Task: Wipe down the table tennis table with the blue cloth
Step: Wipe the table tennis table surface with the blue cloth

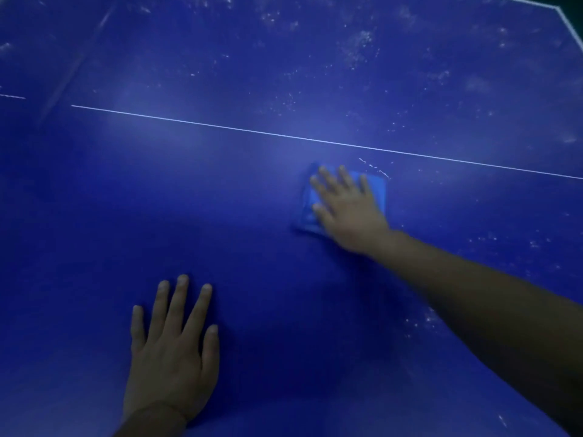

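The dark blue table tennis table (220, 190) fills the view, crossed by a thin white centre line (220, 126). A folded blue cloth (380, 192) lies flat on it just below that line, right of centre. My right hand (347, 209) presses on the cloth with straight, spread fingers and covers most of it. My left hand (172, 348) rests flat on the bare table surface near the bottom left, fingers spread, holding nothing.
White dust specks (359, 45) are scattered over the far half and the right side of the table. A white border line marks the table's far right corner (564, 14). A dark seam (75, 67) runs diagonally at the upper left.
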A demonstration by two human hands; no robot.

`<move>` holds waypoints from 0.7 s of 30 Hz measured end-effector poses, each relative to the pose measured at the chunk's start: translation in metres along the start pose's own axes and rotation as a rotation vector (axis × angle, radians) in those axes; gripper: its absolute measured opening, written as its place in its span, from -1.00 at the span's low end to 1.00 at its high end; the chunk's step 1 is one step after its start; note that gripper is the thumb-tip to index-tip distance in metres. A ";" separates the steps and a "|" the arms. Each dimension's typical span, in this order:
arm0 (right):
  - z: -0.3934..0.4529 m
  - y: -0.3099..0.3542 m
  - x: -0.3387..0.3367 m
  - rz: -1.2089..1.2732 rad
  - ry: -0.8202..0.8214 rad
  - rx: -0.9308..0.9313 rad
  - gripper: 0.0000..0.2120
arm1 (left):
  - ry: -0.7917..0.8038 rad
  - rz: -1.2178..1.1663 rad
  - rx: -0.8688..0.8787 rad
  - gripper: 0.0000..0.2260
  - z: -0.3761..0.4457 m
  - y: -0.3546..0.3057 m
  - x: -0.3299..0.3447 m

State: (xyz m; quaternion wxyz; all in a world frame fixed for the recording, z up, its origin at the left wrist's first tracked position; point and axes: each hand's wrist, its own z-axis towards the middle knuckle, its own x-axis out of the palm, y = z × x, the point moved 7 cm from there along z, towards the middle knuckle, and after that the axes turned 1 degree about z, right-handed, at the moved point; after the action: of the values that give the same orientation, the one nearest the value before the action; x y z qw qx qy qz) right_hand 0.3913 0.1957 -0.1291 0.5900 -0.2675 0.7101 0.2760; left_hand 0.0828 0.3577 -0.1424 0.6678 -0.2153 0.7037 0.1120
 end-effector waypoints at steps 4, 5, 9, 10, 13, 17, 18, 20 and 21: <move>0.023 -0.026 -0.004 0.058 -0.056 0.386 -0.42 | -0.019 0.007 0.003 -0.44 0.000 -0.001 -0.001; 0.021 -0.001 -0.002 0.046 -0.093 0.365 -0.42 | -0.013 0.008 0.004 -0.44 0.000 -0.001 0.000; 0.024 0.110 0.004 0.094 -0.089 0.105 -0.42 | -0.006 0.016 -0.013 -0.43 0.000 0.001 -0.002; 0.031 0.120 0.002 0.117 -0.060 0.054 -0.43 | -0.007 0.014 -0.022 -0.43 0.000 0.000 -0.002; 0.055 0.082 -0.005 0.041 -0.036 0.006 -0.43 | -0.010 0.011 -0.024 -0.43 0.003 -0.003 -0.003; 0.026 -0.095 -0.014 0.040 -0.166 0.586 -0.44 | -0.020 0.007 -0.004 -0.44 0.001 -0.002 -0.003; 0.003 -0.135 -0.017 0.101 -0.199 0.787 -0.43 | -0.020 -0.002 -0.004 -0.44 0.000 -0.003 -0.004; -0.029 -0.167 -0.017 0.225 -0.185 1.041 -0.42 | -0.016 -0.001 -0.003 -0.44 0.001 -0.003 -0.004; -0.032 -0.161 -0.016 0.237 -0.178 1.067 -0.41 | -0.009 0.004 -0.003 -0.44 0.001 -0.003 -0.004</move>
State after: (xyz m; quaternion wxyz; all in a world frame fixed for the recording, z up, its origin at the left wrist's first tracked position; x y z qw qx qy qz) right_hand 0.4855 0.0608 -0.1209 0.6662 0.1746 0.7241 -0.0360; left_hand 0.0855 0.3564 -0.1384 0.6703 -0.2143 0.7010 0.1152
